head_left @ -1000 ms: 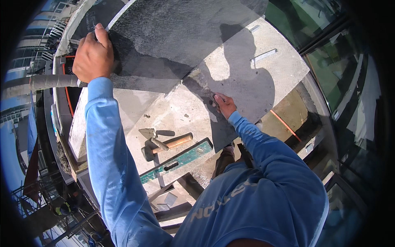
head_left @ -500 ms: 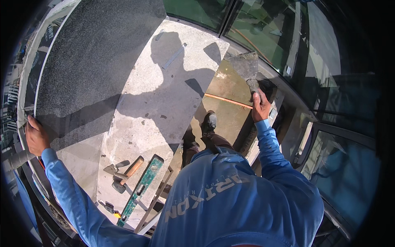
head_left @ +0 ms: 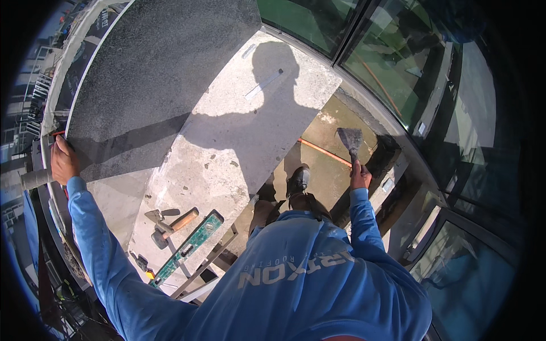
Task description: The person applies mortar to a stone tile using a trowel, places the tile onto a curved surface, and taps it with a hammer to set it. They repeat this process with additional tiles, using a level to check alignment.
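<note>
My right hand [head_left: 360, 175] is closed round the handle of a wide-bladed scraper [head_left: 349, 138], its grey blade pointing away from me above the dusty floor. My left hand [head_left: 64, 161] is at the far left, fingers curled at the outer edge of a dark grey speckled slab [head_left: 153, 68]. A bit of red or orange shows beside its fingertips. Whether the fingers grip that or only the edge, I cannot make out. A grey roll-like end [head_left: 35, 179] sticks out beside this hand.
On the pale board [head_left: 199, 165] lie a small trowel [head_left: 162, 215], a wooden-handled hammer [head_left: 175, 226], a green spirit level [head_left: 190, 245] and a thin strip [head_left: 263, 85]. An orange pipe [head_left: 325, 152] crosses the floor near my shoe [head_left: 298, 179]. Glass panels [head_left: 381, 62] stand at the right.
My right hand has drawn the scraper down and nearer to me, turning its blade. My left hand has shifted along the slab's edge, away from me. The view has swung slightly.
</note>
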The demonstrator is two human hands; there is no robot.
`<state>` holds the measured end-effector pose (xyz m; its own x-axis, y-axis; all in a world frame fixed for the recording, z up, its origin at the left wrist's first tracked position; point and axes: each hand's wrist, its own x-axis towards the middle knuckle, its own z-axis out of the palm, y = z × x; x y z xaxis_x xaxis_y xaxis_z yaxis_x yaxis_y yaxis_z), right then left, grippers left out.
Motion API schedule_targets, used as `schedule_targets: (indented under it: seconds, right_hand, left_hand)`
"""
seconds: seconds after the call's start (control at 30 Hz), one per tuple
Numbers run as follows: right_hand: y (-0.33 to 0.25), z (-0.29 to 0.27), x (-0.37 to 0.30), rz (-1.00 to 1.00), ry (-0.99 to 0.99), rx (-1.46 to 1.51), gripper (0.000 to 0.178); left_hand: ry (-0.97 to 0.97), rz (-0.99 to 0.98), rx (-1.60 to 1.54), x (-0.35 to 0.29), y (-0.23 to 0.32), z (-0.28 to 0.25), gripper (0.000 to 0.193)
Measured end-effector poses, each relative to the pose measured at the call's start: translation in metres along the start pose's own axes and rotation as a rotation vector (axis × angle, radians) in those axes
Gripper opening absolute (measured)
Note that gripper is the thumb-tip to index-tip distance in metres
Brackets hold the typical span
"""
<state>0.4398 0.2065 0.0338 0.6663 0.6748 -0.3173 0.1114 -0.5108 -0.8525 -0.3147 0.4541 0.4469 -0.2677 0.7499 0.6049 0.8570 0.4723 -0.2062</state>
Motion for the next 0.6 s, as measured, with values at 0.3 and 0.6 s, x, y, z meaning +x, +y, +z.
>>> schedule_targets:
  seconds: [0.3, 0.6]
  right_hand:
    - [-0.136, 0.207, -0.045, -0.469, -0.907, -0.277, 0.056]
    - [-0.144, 0.323, -0.067, -0.799, -0.645, -0.464, 0.037]
  left_hand:
    - [0.031, -0.059, -0.002, -0.01, 0.018, -0.015, 0.056]
    - [0.126, -0.045, 0.016, -0.01, 0.016, -0.013, 0.052]
